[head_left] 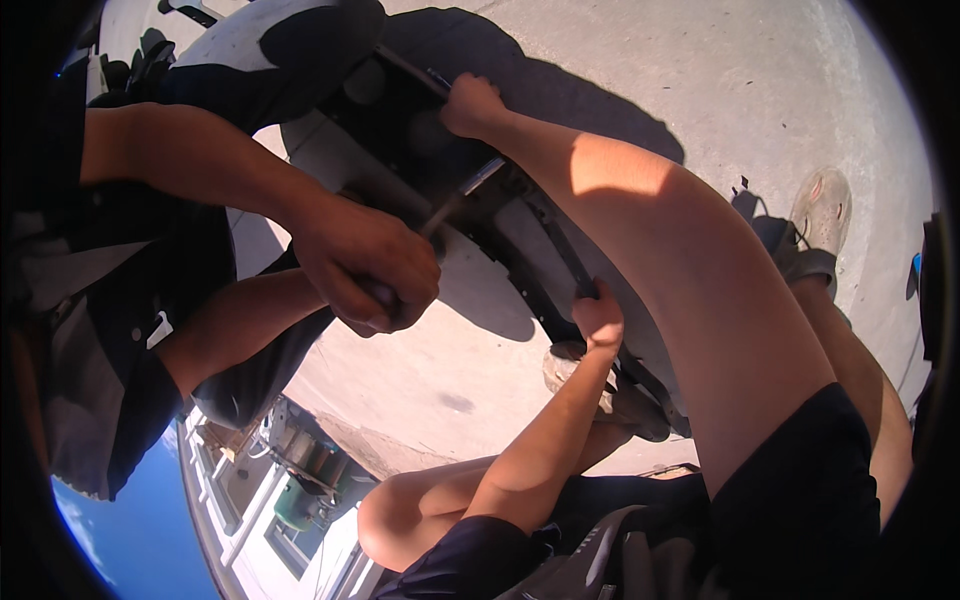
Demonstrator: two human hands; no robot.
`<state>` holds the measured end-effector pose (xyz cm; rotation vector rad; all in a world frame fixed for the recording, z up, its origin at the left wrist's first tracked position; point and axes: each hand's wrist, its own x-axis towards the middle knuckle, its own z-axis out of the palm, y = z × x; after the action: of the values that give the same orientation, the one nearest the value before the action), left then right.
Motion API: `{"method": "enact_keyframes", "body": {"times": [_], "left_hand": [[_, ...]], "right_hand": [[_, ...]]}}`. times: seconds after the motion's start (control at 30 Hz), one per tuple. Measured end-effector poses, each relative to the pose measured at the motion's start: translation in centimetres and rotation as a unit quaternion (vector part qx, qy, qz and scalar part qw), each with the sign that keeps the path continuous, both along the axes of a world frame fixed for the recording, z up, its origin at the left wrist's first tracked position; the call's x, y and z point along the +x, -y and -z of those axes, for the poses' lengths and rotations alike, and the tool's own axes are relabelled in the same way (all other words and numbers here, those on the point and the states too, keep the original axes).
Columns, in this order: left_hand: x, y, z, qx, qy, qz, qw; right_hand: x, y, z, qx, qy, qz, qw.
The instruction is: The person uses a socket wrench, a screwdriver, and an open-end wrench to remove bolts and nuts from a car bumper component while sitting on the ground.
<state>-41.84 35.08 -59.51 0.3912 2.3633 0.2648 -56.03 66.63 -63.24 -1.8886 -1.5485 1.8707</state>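
A long black metal frame point(510, 275), with bars and brackets along it, spans the middle of the view above the concrete. My left hand point(600, 318) is closed around a dark bar near the frame's lower end. Farther up, my right hand point(474, 106) is closed on the frame's edge, with its fingers partly hidden. Between them comes a co-worker's hand point(370, 265) from the left, in a fist around the handle of a tool. The tool's blurred shaft leads to a shiny metal cylinder point(483, 177), which lies over the frame; whether it touches cannot be made out.
The co-worker's second forearm point(240, 330) reaches in below the first. A shoe point(822, 212) stands on the concrete floor point(720, 70) at the right. A bare knee point(400, 520) rises at the bottom. Behind, at lower left, are a white building point(260, 545) and a green tank point(295, 505).
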Motion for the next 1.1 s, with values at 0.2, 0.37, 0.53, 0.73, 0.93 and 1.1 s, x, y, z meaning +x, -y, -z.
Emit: {"method": "enact_keyframes", "body": {"times": [0.2,0.37,0.53,0.73,0.93,1.1], "left_hand": [[-0.4,0.6,0.2,-0.002,-0.009,0.017,1.0],[0.2,-0.1,0.0,0.007,-0.019,0.011,1.0],[-0.7,3.4,3.2,0.059,-0.022,0.098,0.993],[-0.6,1.8,1.5,0.012,0.011,-0.011,1.0],[-0.1,0.7,1.4,-0.007,-0.006,0.067,0.998],[-1.6,5.3,5.9,-0.027,0.035,0.201,0.979]], "right_hand": [[-0.8,1.1,-0.6,0.052,-0.002,0.02,0.998],[-0.1,0.4,-0.1,0.034,0.008,0.01,0.999],[-0.9,0.7,-1.8,0.075,0.016,-0.011,0.997],[0.0,-0.1,-5.9,0.138,-0.052,-0.017,0.989],[1.9,-3.0,-5.6,-0.081,-0.195,0.138,0.968],[0.7,-2.6,-4.8,-0.09,-0.201,0.18,0.959]]}}
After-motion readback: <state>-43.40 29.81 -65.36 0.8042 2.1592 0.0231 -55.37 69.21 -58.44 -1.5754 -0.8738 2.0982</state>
